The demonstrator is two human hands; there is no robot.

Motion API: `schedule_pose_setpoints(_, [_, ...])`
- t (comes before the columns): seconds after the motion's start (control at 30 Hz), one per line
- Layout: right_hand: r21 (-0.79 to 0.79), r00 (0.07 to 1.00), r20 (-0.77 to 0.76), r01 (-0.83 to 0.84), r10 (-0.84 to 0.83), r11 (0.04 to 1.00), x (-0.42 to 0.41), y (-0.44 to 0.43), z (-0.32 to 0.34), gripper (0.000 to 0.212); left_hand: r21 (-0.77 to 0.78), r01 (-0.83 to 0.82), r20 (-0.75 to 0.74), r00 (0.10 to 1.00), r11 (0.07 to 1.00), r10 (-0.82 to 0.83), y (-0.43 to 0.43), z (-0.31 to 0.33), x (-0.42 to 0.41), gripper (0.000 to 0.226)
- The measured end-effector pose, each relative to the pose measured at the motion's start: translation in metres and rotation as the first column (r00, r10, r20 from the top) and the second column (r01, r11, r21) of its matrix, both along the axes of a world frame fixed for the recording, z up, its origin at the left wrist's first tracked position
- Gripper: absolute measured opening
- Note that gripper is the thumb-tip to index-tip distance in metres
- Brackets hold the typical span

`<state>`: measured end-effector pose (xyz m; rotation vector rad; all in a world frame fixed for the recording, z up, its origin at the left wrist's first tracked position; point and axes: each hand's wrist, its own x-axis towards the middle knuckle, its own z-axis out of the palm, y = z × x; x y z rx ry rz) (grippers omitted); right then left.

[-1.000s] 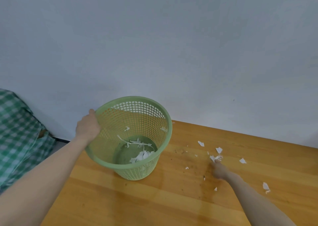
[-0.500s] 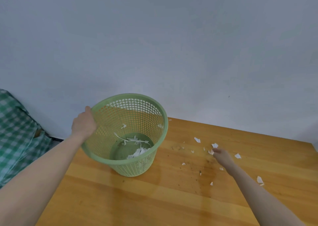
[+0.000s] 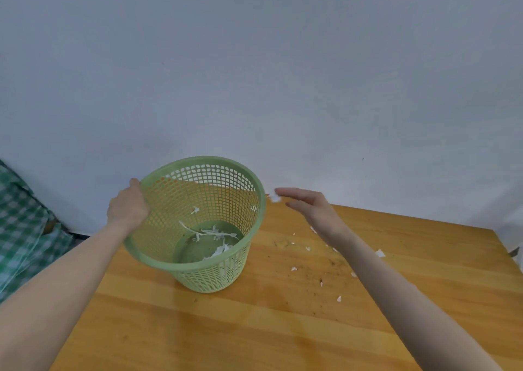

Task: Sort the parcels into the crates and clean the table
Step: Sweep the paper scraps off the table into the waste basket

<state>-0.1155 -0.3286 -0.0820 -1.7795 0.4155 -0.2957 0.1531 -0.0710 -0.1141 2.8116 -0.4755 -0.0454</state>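
The left hand [image 3: 127, 209] grips the left rim of the green basket [image 3: 215, 277], while the right hand [image 3: 308, 209], fingers stretched out, hovers beside the right rim with a white paper scrap [image 3: 276, 198] at its fingertips, pinched or loose I cannot tell, above the wooden table [image 3: 254, 328] strewn with more scraps [image 3: 380, 253].

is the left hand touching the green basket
Touching. The head view shows the left hand gripping the left side of the green basket at its rim, with no gap between hand and plastic.
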Motion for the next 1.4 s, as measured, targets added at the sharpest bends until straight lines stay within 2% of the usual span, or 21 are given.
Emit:
schedule_pose_setpoints(0.1, [-0.121,0.968,0.011,-0.246,0.249,0.962,0.011,0.026,-0.005,0.041,-0.004,-0.001,-0.008,1.0,1.0,0.001,0.0,0.0,0.0,0.028])
schedule_pose_setpoints(0.17, [-0.245,0.944,-0.028,-0.326,0.33,0.913,0.017,0.031,-0.02,0.044,0.0,-0.001,-0.005,1.0,1.0,0.001,-0.001,0.0,0.0,0.027])
schedule_pose_setpoints(0.3, [-0.247,0.969,-0.025,-0.243,0.244,0.938,0.014,0.022,-0.032,0.044,0.008,-0.003,-0.006,1.0,1.0,0.003,-0.003,0.001,-0.001,0.027])
schedule_pose_setpoints(0.37, [-0.175,0.982,-0.001,-0.188,0.191,0.966,0.01,0.018,-0.031,0.044,-0.006,-0.01,-0.032,0.999,1.0,0.01,-0.003,0.003,-0.002,0.029])
schedule_pose_setpoints(0.47, [-0.037,1.0,-0.011,-0.02,0.02,0.999,0.01,0.006,-0.033,0.042,-0.064,-0.017,-0.095,0.995,0.998,0.011,-0.003,0.006,0.0,0.028])
schedule_pose_setpoints(0.57, [-0.032,0.983,-0.136,0.118,-0.121,0.993,0.011,-0.008,-0.049,0.038,-0.11,-0.059,-0.139,0.989,0.992,0.043,0.002,0.007,0.011,0.029])
schedule_pose_setpoints(0.7, [-0.057,0.934,-0.314,0.162,-0.172,0.985,0.021,-0.022,-0.083,0.037,-0.163,-0.206,-0.173,0.969,0.965,0.178,0.007,0.012,0.033,0.031])
schedule_pose_setpoints(0.83, [-0.1,0.84,-0.537,0.025,-0.075,0.995,0.042,-0.026,-0.119,0.046,-0.212,-0.407,-0.324,0.887,0.888,0.33,-0.006,0.019,0.056,0.056])
schedule_pose_setpoints(0.93, [-0.171,0.74,-0.673,-0.173,0.014,0.97,0.06,-0.024,-0.142,0.058,-0.219,-0.421,-0.432,0.851,0.88,0.299,-0.021,0.019,0.065,0.073])
schedule_pose_setpoints(1.0, [-0.259,0.672,-0.74,-0.32,0.026,0.912,0.078,-0.025,-0.152,0.061,-0.167,-0.302,-0.345,0.91,0.939,0.231,-0.028,0.019,0.068,0.077])
schedule_pose_setpoints(1.07, [-0.315,0.604,-0.797,-0.439,0.017,0.842,0.094,-0.025,-0.156,0.063,-0.112,-0.164,-0.215,0.967,0.98,0.138,-0.033,0.018,0.069,0.071])
schedule_pose_setpoints(1.17, [-0.345,0.531,-0.847,-0.565,0.01,0.75,0.117,-0.024,-0.161,0.065,-0.079,-0.061,-0.083,0.995,0.995,0.054,-0.035,0.007,0.074,0.06])
schedule_pose_setpoints(1.3, [-0.372,0.495,-0.868,-0.628,-0.017,0.684,0.143,-0.024,-0.164,0.066,-0.103,-0.001,0.039,0.999,0.995,0.005,-0.036,-0.006,0.076,0.057])
schedule_pose_setpoints(1.4, [-0.36,0.474,-0.88,-0.627,-0.03,0.691,0.159,-0.023,-0.169,0.066,-0.1,0.014,0.071,0.997,0.995,-0.007,-0.035,-0.012,0.079,0.057])
